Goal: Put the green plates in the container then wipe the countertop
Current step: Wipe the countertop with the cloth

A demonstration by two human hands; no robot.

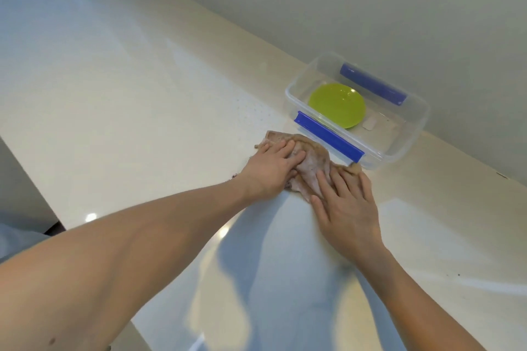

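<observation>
Both hands are pressing a cloth flat on the countertop.

The left hand [268, 171] and right hand [346, 202] are lying open, palms down, on the brown cloth [308, 162]; bare countertop [128, 111] is stretching wide to their left. Just beyond their fingertips, the clear container [410, 134] is holding a green plate [336, 105].

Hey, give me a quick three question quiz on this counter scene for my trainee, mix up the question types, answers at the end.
1. True or false: the green plate lies inside the clear container.
2. What do the left hand and right hand press on? A) sponge B) brown cloth C) lid
3. Fill in: the container's clips are ____ in colour.

Key: 1 true. 2 B, both hands lie flat on it, on the countertop. 3 blue.
</observation>
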